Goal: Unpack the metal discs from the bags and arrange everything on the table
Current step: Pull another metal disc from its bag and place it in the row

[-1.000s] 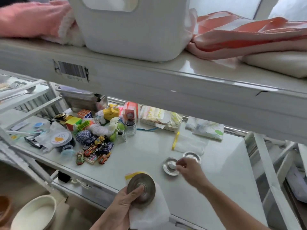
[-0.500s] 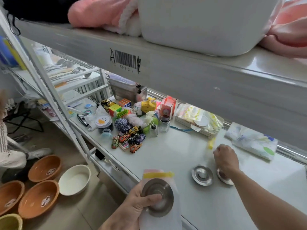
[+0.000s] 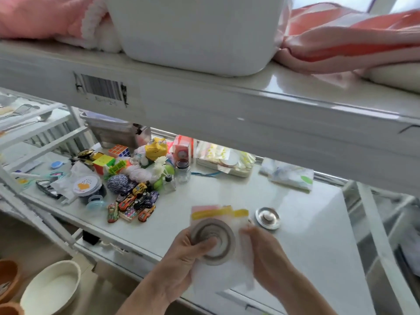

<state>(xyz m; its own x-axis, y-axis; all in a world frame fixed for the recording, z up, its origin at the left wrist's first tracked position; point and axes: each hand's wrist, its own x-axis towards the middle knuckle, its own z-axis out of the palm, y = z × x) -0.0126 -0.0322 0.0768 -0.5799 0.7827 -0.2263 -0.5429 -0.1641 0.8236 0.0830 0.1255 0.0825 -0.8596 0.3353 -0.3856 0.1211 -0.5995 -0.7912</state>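
I hold a clear bag (image 3: 218,271) with a yellow zip strip above the front edge of the white table (image 3: 313,242). A grey metal disc (image 3: 212,238) sits inside the bag, pressed under the thumb of my left hand (image 3: 181,260). My right hand (image 3: 264,253) grips the bag's right side. One bare metal disc (image 3: 267,218) lies flat on the table just beyond my right hand. A second disc seen earlier is hidden behind the bag.
A heap of toy cars (image 3: 134,203), puzzle cubes (image 3: 103,161), a small glass jar (image 3: 183,170) and other toys fills the table's left. More bagged items (image 3: 225,159) and a packet (image 3: 287,175) lie at the back. A low shelf (image 3: 227,105) overhangs. Bowls (image 3: 51,289) sit on the floor.
My right hand left the discs on the table and came back to grip the bag. The bag rose between both hands and the view swung right.
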